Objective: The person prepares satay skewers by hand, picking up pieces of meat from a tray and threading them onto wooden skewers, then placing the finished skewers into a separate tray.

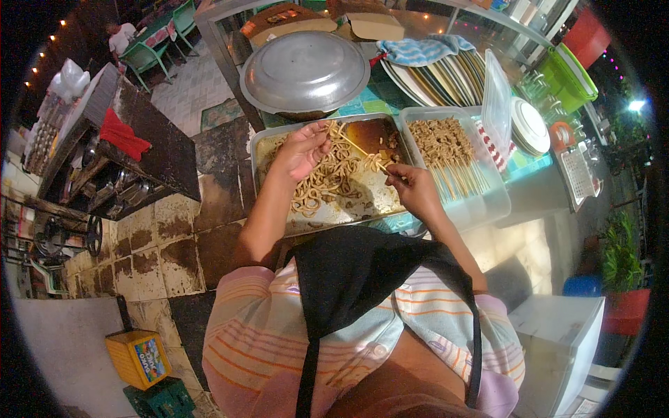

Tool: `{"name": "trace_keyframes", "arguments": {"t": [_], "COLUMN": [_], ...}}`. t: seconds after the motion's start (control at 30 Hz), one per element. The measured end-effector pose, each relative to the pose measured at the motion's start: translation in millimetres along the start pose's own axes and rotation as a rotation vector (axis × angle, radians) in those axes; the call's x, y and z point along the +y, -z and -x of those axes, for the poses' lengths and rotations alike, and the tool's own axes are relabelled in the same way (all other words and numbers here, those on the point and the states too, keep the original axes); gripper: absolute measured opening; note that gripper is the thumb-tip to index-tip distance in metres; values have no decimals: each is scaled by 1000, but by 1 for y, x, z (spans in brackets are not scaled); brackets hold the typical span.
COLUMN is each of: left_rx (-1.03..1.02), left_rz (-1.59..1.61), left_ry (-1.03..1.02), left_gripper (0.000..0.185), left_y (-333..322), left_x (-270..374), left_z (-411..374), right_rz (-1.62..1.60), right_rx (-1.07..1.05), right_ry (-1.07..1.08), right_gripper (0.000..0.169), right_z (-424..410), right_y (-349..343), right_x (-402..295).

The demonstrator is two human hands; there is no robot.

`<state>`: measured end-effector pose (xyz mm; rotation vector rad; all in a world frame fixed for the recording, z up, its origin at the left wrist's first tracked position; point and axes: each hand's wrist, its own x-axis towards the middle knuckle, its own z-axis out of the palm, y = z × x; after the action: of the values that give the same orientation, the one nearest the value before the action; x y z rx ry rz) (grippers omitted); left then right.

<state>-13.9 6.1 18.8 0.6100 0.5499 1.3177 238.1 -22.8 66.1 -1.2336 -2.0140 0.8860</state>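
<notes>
Both of my hands are over a metal tray (360,206) of brown sauce and coiled strips of cooked food that look like intestines (334,172). My right hand (413,185) grips one end of a thin wooden skewer (354,144), which slants up to the left. Folded strips (374,162) are threaded on it close to the right fingers. At its other end my left hand (306,151) pinches another folded strip (333,127). To the right of the tray, a clear plastic container (491,206) holds several filled skewers (441,141) lying side by side.
Behind the tray stands a large lidded metal pot (306,70). Stacked plates (439,78) lie under a blue striped cloth (426,50). An upright translucent lid (496,99), white plates (529,125) and a green bucket (569,78) stand at right. A person (122,39) sits far left.
</notes>
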Motion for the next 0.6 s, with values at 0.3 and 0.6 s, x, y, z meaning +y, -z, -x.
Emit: {"name": "trace_keyframes", "arguments": {"t": [0.3, 0.6], "left_rx": [128, 38], "left_rz": [199, 93], "left_ry": [-143, -111], "left_gripper": [40, 12], "left_y": [12, 10], "left_x": [-2, 2], "left_z": [-3, -4], "right_rz": [-11, -9], "right_rx": [-36, -64], "right_ry": [-6, -27], "right_gripper": [17, 15], "right_z": [0, 1], "right_y": [-3, -3], "right_x": [9, -2]}}
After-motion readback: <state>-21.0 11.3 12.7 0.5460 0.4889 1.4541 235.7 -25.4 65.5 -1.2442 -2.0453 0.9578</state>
